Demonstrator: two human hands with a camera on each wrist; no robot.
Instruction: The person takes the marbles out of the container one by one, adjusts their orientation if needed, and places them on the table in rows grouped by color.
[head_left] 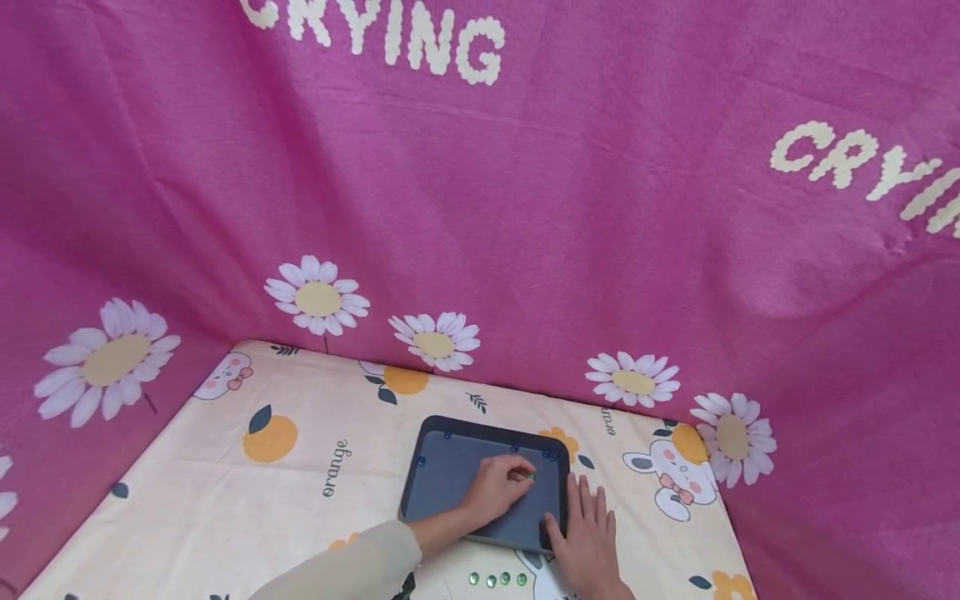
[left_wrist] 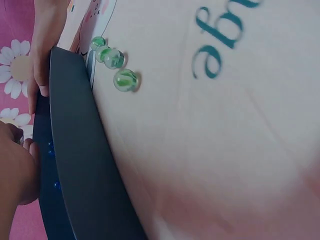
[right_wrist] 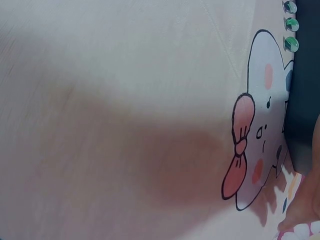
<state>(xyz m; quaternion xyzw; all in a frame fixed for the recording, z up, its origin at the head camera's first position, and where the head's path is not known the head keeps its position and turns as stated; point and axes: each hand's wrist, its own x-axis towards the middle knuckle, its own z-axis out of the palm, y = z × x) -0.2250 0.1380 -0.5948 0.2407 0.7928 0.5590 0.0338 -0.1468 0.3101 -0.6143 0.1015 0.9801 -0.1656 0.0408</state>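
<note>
A dark grey tray [head_left: 420,500] with raised walls lies on the table. Over its inside, my left hand [head_left: 497,492] pinches a green marble [head_left: 531,477] between thumb and fingertips; the fingers cover most of it. My right hand [head_left: 588,537] rests at the tray's near right corner, fingers spread and fairly straight along the outer side, thumb over the rim. Several blue marbles [head_left: 515,448] lie apart on the tray floor, mostly by the far wall. In front of the near wall, several clear marbles with green swirls [left_wrist: 126,80] form a row on the cloth.
A cream tablecloth [head_left: 225,492] printed with oranges and rabbits covers the table. Behind and beside it hangs a pink curtain [head_left: 525,208] with daisies and lettering. Cloth-covered table extends to the left of the tray and a shorter stretch to the right.
</note>
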